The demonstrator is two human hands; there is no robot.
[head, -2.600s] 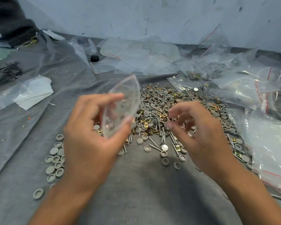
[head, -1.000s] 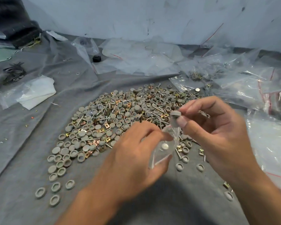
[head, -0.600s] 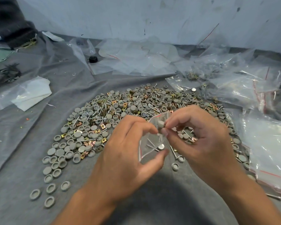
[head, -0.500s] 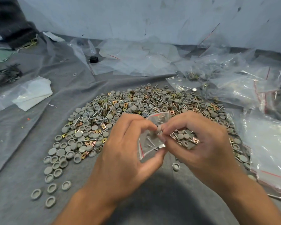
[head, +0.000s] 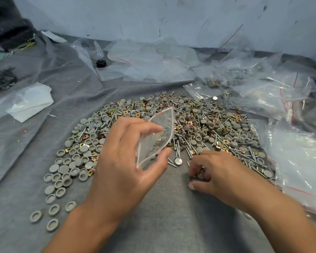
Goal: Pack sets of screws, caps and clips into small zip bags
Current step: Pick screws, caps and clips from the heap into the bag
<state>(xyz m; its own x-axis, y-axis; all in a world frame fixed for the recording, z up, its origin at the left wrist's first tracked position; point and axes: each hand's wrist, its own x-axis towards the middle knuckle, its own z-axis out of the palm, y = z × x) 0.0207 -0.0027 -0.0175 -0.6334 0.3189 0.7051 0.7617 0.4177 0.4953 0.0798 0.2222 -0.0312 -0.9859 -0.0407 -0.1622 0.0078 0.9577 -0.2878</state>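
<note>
1. Nearest the camera, two bare forearms reach forward over a grey cloth (head: 162, 221) that covers the work surface.
2. The left hand (head: 124, 172) is raised above the cloth and pinches a small clear zip bag (head: 156, 137) between the thumb below and the fingers above, squeezing its red-lined mouth into an open, eye-shaped gap.
3. The right hand (head: 219, 172) is down at the near edge of the pile, fingers curled onto the cloth over small parts; whether it actually grips one I cannot tell, as the fingers hide what lies under them.
4. Between the two hands, a single screw with a flat round head (head: 178, 161) lies on the cloth.
5. To the left, loose grey caps (head: 58, 181) lie scattered, some well apart from the rest.
6. Beyond the hands spreads the main pile of screws, caps and brass-coloured clips (head: 199, 125), all mixed together.
7. Right of the pile, large clear plastic bags (head: 281, 99) with red seal lines lie crumpled.
8. At the far left, a folded white sheet inside clear plastic (head: 29, 101).
9. Farther back, a small black object (head: 101, 63) sits among flat plastic bags near the pale wall (head: 171, 19).
</note>
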